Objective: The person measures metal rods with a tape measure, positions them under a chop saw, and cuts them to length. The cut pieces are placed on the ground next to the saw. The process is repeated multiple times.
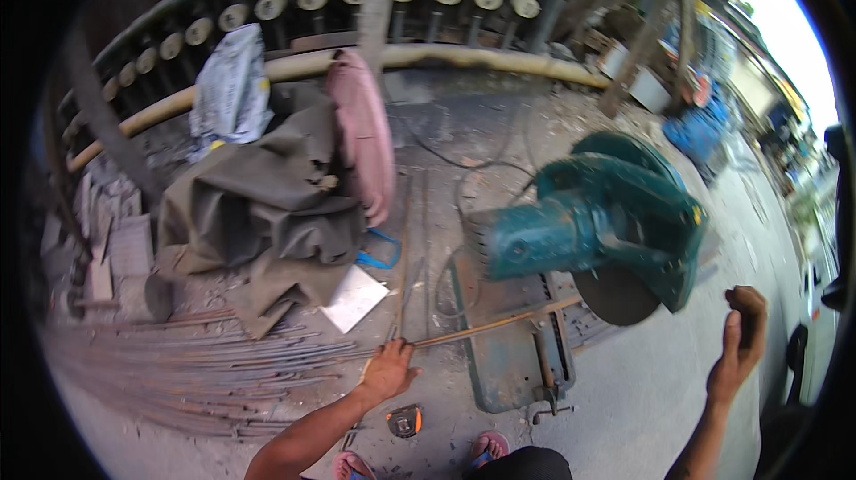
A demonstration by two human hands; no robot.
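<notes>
My left hand [389, 371] rests over a thin rusty steel bar [481, 329], its fingers closed about it. The bar runs rightward across the base [504, 364] of a green cut-off saw [571, 230] toward its dark cutting disc [617, 288]. To the right of the saw, my right hand [745, 333] is raised, fingers loosely curled and thumb apart, with nothing seen in it. An orange and black tape measure [405, 421] lies on the ground below my left hand.
Many rusty bars [205, 369] lie spread at the left. A dark tarp [259, 204], a pink round object [361, 137] and a white tile-like piece [355, 298] sit beyond them. A cable [459, 186] trails behind the saw. A blue bag [697, 128] lies far right.
</notes>
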